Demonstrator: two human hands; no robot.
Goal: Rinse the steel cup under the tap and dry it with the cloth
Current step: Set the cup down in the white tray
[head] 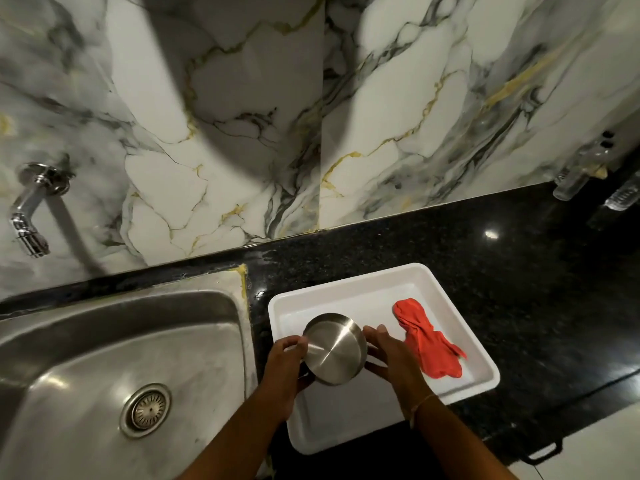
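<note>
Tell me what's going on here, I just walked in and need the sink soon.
A person holds a steel cup between both hands, left hand and right hand, bottom facing the camera, over a white tray on the black counter. A red cloth lies in the tray, untouched. The sink to the left holds nothing, and no water shows at the wall tap.

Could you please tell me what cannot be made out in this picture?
- Head view: inside of the round steel cup; its base faces the camera.
- Chrome wall tap: any water flow is too blurred to tell.
- Clear bottles at the right edge: blurred.
</note>
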